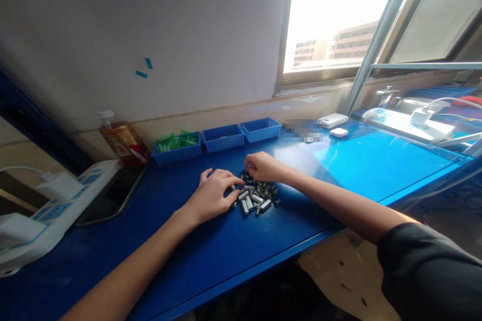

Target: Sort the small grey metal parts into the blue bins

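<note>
A pile of several small grey metal cylinders (257, 196) lies on the blue table (211, 256). My left hand (211, 195) rests palm down at the pile's left edge, fingers curled, fingertips touching the nearest pieces. My right hand (263, 166) sits on the far side of the pile, fingers bent down and pinched onto the pieces; what they grip is hidden under the fingers.
Three blue bins stand along the wall: one with green parts (176, 146), a middle one (223, 138) and a right one (260, 129). A bottle (121, 140), a dark phone (113, 194) and a white power strip (52, 205) are at left. White devices (333, 120) lie by the window.
</note>
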Demonstrator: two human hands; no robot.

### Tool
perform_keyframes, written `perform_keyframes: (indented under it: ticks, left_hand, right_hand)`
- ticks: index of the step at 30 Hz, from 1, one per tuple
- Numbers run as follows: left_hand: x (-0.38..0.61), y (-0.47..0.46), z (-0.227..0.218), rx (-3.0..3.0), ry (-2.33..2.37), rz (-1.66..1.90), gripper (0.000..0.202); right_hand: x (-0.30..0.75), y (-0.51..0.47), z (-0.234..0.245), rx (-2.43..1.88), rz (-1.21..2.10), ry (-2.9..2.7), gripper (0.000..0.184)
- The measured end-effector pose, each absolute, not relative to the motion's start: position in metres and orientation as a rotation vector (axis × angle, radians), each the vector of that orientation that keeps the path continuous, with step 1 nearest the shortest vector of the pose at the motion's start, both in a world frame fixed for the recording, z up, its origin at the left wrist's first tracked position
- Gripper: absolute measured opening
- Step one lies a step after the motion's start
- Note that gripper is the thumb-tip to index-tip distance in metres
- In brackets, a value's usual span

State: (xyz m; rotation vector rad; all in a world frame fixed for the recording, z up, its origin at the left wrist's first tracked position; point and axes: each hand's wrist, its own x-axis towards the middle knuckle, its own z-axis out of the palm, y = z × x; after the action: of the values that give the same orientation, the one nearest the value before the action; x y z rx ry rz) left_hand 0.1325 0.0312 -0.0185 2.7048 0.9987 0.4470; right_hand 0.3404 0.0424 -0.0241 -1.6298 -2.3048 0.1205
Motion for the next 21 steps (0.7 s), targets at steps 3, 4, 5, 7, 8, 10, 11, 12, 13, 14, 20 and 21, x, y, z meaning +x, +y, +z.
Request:
perform_keyframes:
  ticks: [3, 4, 5, 7, 8, 10, 11, 12, 13, 14, 20, 21]
  left_hand:
    - [0.133, 0.031, -0.018, 2.705, 0.981, 0.443, 0.026]
    - [0.133, 0.031, -0.018, 2.703, 0.976, 0.438, 0.024]
    - [0.134, 0.031, -0.018, 2.699, 0.975, 0.434, 0.021]
    - [0.134, 0.031, -0.017, 2.684, 0.987, 0.425, 0.017]
    - [0.134, 0.031, -0.016, 2.673, 0.999, 0.421, 0.015]
    - [0.135, 0.030, -0.017, 2.661, 1.029, 0.420, 0.013]
    - [0.136, 0.030, -0.017, 2.663, 1.046, 0.430, 0.012]
    - [0.136, 0.029, -0.018, 2.671, 1.063, 0.451, 0.013]
    - [0.136, 0.029, -0.019, 2.683, 1.080, 0.476, 0.014]
    - [0.136, 0.030, -0.020, 2.696, 1.094, 0.497, 0.015]
    - [0.132, 0.044, -0.026, 2.715, 1.202, 0.571, 0.017]
    - [0.131, 0.047, -0.027, 2.689, 1.207, 0.601, 0.017]
  right_hand:
    - [0.344, 0.041, -0.020, -1.544, 0.077, -2.299, 0.011]
    - [0.344, 0.039, -0.015, -1.449, 0.021, -2.272, 0.011]
    - [0.345, 0.037, -0.006, -1.339, -0.058, -2.219, 0.013]
    - [0.348, 0.036, 0.016, -1.169, -0.251, -2.034, 0.021]
    - [0.351, 0.038, 0.028, -1.144, -0.346, -1.916, 0.025]
    - [0.360, 0.047, 0.049, -1.230, -0.488, -1.706, 0.028]
    - [0.365, 0.054, 0.056, -1.327, -0.526, -1.650, 0.028]
    - [0.369, 0.061, 0.058, -1.445, -0.530, -1.651, 0.027]
    - [0.373, 0.066, 0.057, -1.563, -0.499, -1.697, 0.028]
    - [0.375, 0.070, 0.052, -1.658, -0.433, -1.781, 0.030]
    - [0.352, 0.043, 0.002, -1.334, 0.004, -2.373, 0.020]
    - [0.345, 0.037, -0.003, -1.243, 0.040, -2.420, 0.019]
